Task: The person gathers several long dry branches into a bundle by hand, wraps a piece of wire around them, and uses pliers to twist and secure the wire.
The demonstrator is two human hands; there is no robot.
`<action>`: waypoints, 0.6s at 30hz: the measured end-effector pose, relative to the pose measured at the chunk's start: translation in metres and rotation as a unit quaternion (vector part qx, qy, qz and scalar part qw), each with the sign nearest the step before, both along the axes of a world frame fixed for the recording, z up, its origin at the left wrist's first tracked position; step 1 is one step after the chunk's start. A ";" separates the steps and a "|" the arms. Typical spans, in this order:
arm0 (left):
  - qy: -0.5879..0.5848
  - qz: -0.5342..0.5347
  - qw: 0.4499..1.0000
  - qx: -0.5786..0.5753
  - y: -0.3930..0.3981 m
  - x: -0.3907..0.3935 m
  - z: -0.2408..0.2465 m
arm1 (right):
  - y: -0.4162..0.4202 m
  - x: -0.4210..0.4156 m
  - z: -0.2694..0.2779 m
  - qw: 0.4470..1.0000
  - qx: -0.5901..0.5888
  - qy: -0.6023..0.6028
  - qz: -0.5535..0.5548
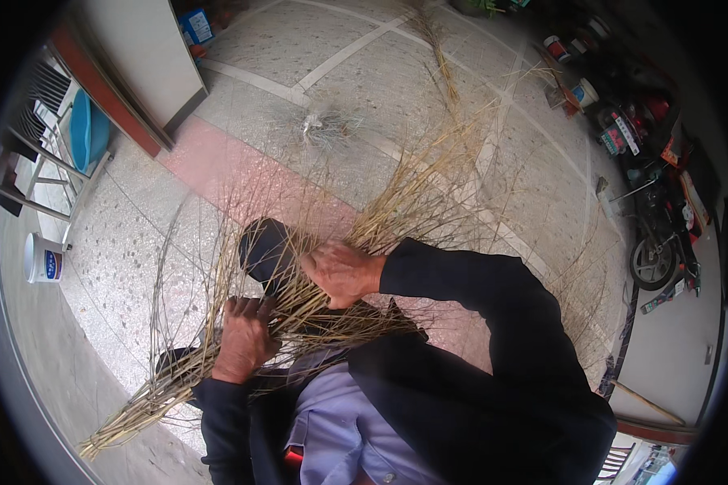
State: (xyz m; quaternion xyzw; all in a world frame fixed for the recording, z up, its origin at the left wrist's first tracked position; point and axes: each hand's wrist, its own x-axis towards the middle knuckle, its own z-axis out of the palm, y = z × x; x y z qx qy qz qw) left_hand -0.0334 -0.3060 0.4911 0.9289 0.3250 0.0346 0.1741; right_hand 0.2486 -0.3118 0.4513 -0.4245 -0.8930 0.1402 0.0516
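Observation:
A long bundle of dry, thin plant stalks (151, 397) lies across my lap, its cut ends pointing to the lower left. My left hand (246, 334) is wrapped around the bundle near its thicker end. Farther along, my right hand (343, 271) is closed over stalks at the middle of the bundle. Beyond the right hand, the branching tops (394, 194) fan out over the floor. Which stalks sit inside each palm is hidden by the fingers. My dark shoe or knee (267, 248) shows beneath the stalks.
A small heap of wire or twine (318, 126) lies on the speckled floor ahead. More loose stalks (443, 66) trail beyond it. At left stand a white bucket (42, 259), a blue basin (88, 132) and a metal rack. A motorcycle (652, 254) and paint buckets (584, 92) line the right side.

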 end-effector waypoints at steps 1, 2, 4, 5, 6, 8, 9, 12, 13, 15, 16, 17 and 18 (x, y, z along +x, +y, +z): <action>-0.003 0.007 1.000 0.015 -0.004 0.001 0.003 | 0.003 0.000 0.000 1.000 -0.020 -0.005 -0.005; 0.039 0.015 0.999 -0.002 -0.006 0.001 0.005 | 0.007 -0.001 0.002 1.000 -0.030 -0.007 -0.003; 0.030 0.040 0.998 0.036 -0.015 0.003 0.006 | 0.015 -0.002 0.010 0.999 -0.045 -0.017 -0.003; 0.025 0.052 0.997 0.055 -0.018 0.003 0.007 | 0.019 -0.001 0.009 1.000 -0.005 0.005 0.008; 0.049 0.077 0.996 0.019 -0.019 0.002 0.007 | 0.023 -0.002 0.008 0.999 0.035 0.028 0.019; 0.009 0.087 0.993 0.076 -0.023 0.002 0.015 | 0.032 -0.006 0.008 0.998 0.048 0.011 0.037; -0.008 0.098 0.990 0.103 -0.027 0.001 0.025 | 0.040 -0.007 0.014 0.999 0.034 0.000 0.035; -0.088 0.098 0.987 0.088 -0.017 0.004 0.045 | 0.060 -0.005 0.029 0.999 -0.021 -0.034 0.025; -0.134 0.096 0.984 0.062 -0.014 0.002 0.047 | 0.064 -0.006 0.028 0.998 -0.036 -0.040 0.021; -0.279 0.081 0.931 -0.220 -0.005 0.003 0.059 | 0.074 -0.004 0.029 0.998 -0.032 -0.052 0.023; -0.320 0.152 0.896 -0.268 -0.006 0.003 0.056 | 0.075 -0.010 0.034 0.998 -0.031 -0.053 0.022; -0.359 0.220 0.852 -0.311 -0.006 0.002 0.051 | 0.077 -0.017 0.038 0.998 -0.029 -0.053 0.020; -0.304 0.216 0.917 -0.141 0.004 0.003 0.039 | 0.078 -0.020 0.035 0.999 -0.006 -0.040 0.034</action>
